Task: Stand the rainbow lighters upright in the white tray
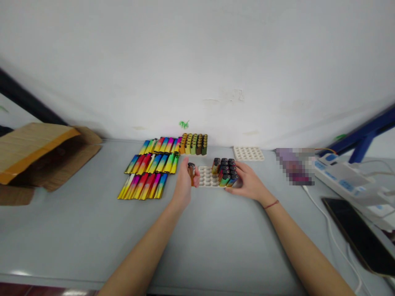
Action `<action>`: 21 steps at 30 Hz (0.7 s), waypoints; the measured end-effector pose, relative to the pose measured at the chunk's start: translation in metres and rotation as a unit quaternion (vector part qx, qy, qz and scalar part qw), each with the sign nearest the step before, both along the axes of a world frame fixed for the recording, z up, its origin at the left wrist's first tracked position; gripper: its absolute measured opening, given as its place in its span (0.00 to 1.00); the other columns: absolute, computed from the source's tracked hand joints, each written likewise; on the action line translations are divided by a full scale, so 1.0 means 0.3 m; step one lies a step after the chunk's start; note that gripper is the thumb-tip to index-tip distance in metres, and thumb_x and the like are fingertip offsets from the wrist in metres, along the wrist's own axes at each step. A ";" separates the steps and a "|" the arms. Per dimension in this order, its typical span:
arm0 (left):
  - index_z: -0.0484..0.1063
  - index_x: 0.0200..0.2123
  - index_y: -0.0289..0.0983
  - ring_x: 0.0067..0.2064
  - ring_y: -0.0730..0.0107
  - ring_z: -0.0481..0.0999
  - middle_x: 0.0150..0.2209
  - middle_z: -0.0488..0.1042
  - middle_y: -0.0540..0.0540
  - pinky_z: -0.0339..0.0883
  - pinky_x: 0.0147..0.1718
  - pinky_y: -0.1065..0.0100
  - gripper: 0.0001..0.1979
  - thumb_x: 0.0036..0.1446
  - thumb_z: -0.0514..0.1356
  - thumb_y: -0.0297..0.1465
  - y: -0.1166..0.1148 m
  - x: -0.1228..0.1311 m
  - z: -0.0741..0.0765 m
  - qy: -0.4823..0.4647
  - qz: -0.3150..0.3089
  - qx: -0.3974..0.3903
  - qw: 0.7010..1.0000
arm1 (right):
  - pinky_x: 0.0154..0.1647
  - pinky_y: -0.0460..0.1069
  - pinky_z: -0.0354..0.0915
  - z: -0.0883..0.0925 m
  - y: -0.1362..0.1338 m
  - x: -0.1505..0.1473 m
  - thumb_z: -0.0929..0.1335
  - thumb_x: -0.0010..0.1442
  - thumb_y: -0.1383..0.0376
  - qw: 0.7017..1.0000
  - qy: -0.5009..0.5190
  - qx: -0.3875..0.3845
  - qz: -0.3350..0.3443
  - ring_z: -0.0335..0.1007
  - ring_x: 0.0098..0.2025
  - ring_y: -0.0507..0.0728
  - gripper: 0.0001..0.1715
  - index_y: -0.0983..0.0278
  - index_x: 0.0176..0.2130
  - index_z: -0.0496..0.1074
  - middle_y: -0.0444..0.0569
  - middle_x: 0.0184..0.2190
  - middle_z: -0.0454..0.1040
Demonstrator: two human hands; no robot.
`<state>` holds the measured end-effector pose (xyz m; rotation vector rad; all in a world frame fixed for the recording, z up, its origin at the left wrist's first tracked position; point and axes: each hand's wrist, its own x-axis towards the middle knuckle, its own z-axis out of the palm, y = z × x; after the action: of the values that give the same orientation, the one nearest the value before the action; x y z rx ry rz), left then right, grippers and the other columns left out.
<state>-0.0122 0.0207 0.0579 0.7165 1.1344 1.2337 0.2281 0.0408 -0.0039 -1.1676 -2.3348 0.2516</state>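
My left hand [184, 181] is closed around a brownish lighter [191, 172] with a dark top, held upright at the left end of a white tray [206, 176] with round holes. Dark-topped lighters [225, 174] stand in the right part of this tray. My right hand [249, 183] curves round the tray's right end, thumb at the front and fingers behind, against the standing lighters. Left of my left hand lie rows of shiny rainbow-coloured lighter-sized pieces [146, 185]. Behind it stands a block of upright lighters [193, 144] in orange, green and brown.
A second white holed tray [248, 153] lies near the wall. An open cardboard box [46, 152] sits at far left. On the right are a power strip [348, 185], a white cable [324, 218], a dark phone [358, 234] and a pixelated object [294, 166].
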 end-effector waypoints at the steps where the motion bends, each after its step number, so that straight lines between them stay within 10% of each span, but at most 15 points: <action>1: 0.60 0.15 0.38 0.14 0.78 0.54 0.10 0.51 0.54 0.52 0.16 0.74 0.28 0.60 0.49 0.51 0.001 0.000 -0.003 0.002 0.007 0.005 1.000 | 0.62 0.66 0.61 0.000 0.000 0.000 0.73 0.52 0.45 1.000 0.000 0.001 -0.001 0.64 0.59 0.71 0.43 0.66 0.57 0.68 0.63 0.58 0.68; 21: 0.57 0.17 0.39 0.14 0.79 0.47 0.11 0.49 0.56 0.41 0.14 0.75 0.19 0.57 0.49 0.42 0.004 0.009 -0.033 0.026 0.070 0.039 0.996 | 0.61 0.66 0.62 -0.005 0.001 0.003 0.73 0.52 0.45 1.000 0.002 0.006 0.003 0.64 0.59 0.70 0.43 0.66 0.58 0.67 0.63 0.58 0.68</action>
<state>-0.0096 0.0219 0.0479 0.7423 1.2002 1.3902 0.2289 0.0412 -0.0056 -1.1531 -2.3332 0.2422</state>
